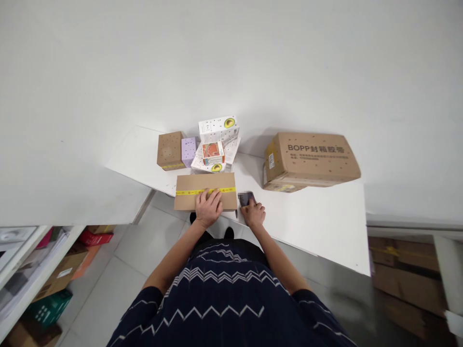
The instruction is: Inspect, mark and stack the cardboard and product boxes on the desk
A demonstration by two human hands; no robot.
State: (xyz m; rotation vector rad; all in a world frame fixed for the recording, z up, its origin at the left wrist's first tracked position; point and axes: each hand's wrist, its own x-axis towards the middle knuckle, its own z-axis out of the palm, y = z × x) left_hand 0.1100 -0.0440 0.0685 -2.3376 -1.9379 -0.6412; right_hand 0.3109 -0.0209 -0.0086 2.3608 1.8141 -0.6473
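A flat brown carton with a yellow tape strip lies at the table's front edge. My left hand rests on top of it, fingers spread over the tape. Just right of the carton is a dark phone on the white table. My right hand touches the phone with a finger, its other fingers partly curled. Behind the carton, a small orange and white box sits on white boxes with avocado pictures.
A brown box and a purple box stand at the back left. A large printed carton stands on the right. Shelves with boxes are at lower left, and more cartons at lower right.
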